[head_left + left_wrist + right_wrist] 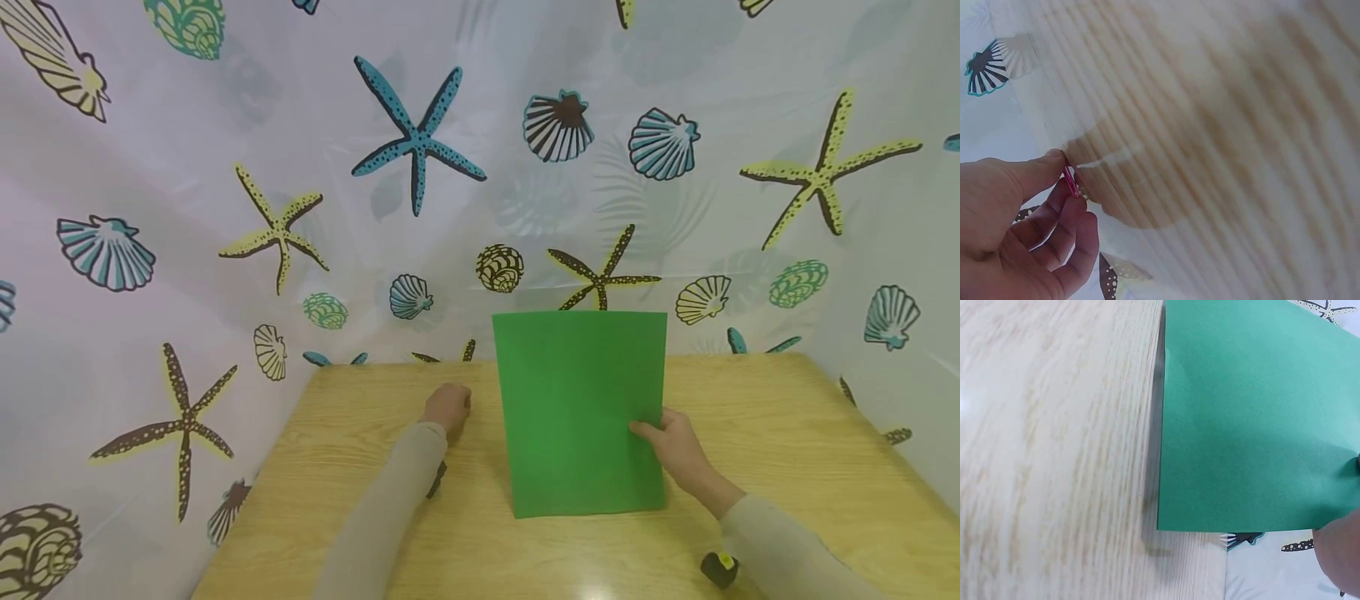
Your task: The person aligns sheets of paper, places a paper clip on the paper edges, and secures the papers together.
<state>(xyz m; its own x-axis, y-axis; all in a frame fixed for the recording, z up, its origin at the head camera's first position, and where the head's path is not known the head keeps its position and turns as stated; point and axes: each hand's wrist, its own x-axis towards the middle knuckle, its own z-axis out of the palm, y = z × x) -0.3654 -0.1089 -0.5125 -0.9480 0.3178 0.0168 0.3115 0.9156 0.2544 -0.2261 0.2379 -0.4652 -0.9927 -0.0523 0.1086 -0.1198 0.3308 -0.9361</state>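
A sheet of green paper (pixel 579 400) stands nearly upright over the table, right of the middle in the head view. My right hand (pixel 675 446) grips it by its right edge, thumb on the near face and the other fingers mostly hidden behind. In the right wrist view, the green sheet (pixel 1247 425) fills much of the picture and a bit of the hand (pixel 1340 553) shows at the edge. To the left of the sheet, my left hand (pixel 447 406) is low over the table. Between thumb and fingertips it pinches a small pink paper clip (pixel 1071 181).
The wooden table (pixel 360 442) spreads beneath both hands. Behind it and along both sides hangs a white curtain (pixel 450 242) printed with shells and starfish. Small black devices (pixel 720 569) are at both wrists.
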